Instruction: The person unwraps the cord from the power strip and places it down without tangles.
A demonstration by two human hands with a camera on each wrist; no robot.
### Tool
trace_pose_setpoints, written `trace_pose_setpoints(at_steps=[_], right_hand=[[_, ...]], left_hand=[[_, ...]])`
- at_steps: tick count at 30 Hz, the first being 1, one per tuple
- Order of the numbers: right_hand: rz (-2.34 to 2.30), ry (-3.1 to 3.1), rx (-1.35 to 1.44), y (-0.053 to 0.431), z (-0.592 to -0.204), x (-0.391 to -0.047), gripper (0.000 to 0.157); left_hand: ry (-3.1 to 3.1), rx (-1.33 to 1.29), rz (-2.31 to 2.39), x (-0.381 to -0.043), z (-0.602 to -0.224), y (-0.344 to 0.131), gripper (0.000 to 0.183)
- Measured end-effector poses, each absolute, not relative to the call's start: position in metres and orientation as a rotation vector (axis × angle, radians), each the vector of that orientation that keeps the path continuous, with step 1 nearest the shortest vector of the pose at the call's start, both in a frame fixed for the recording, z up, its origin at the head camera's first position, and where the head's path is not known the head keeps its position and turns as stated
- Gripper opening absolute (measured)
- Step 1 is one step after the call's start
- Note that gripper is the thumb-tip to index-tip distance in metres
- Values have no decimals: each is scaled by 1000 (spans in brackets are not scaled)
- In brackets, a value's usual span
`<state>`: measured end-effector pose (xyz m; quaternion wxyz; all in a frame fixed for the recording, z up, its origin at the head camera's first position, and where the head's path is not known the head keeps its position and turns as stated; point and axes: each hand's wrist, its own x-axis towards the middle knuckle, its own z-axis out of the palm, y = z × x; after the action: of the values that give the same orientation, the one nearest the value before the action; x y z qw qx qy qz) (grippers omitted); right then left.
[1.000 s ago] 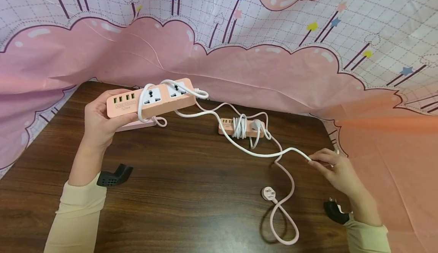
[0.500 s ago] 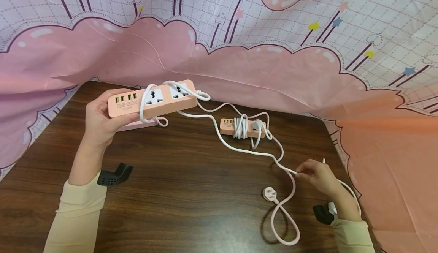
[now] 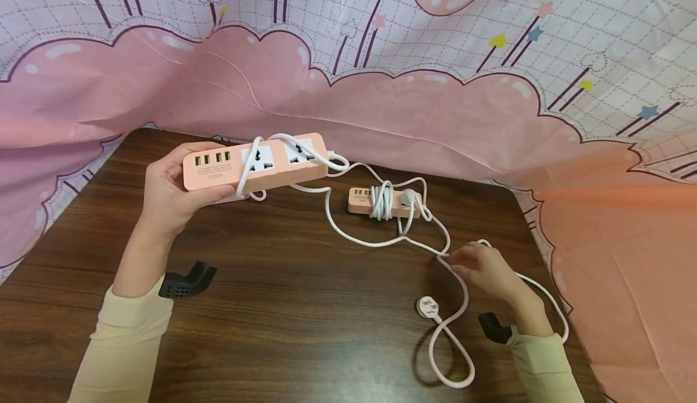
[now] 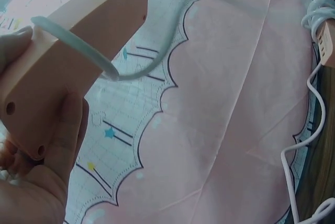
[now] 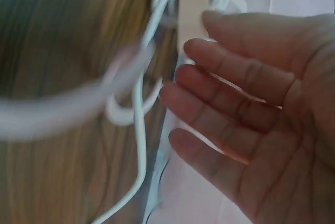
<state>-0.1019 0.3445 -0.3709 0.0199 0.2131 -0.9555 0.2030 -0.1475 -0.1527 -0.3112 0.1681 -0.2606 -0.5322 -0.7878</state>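
On the left in the head view, my left hand (image 3: 169, 191) grips the USB end of a peach power strip (image 3: 218, 172) above the table. The left wrist view shows the underside of this strip and a white loop of cord around it. Its white cord (image 3: 363, 243) crosses one socket face, then sags rightward toward my right hand (image 3: 483, 268). That hand has its fingers extended and spread in the right wrist view, palm showing, with nothing pinched. A blurred stretch of cord (image 5: 63, 111) passes in front of its fingertips.
A second peach power strip (image 3: 356, 202), wrapped in white cord, lies at the back of the table (image 3: 305, 306). A pale pink cord with a plug (image 3: 428, 307) loops at front right. Another strip is mostly hidden behind my left hand. Patterned cloth (image 3: 381, 112) hangs behind.
My right hand has moved left along the cord and let go of it, and the cord sags lower. My left hand has shifted slightly right with the power strip.
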Motion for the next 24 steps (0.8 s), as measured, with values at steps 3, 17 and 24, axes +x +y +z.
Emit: trace_pose_setpoints(at_steps=[3,17,24], right_hand=[[752,-2936,777,321,-367,-111,14],[1098,-2775,1083,188,-356,-154,57],[1296,-2631,1216,162,-354,-167,36]], left_hand=[[-1562,-763,-2210,-145,-309,-149,54],[-1655,-829,-2180,-133,-302,-134,62],[-1673,-824,-2236,-128,-302,-130,64]])
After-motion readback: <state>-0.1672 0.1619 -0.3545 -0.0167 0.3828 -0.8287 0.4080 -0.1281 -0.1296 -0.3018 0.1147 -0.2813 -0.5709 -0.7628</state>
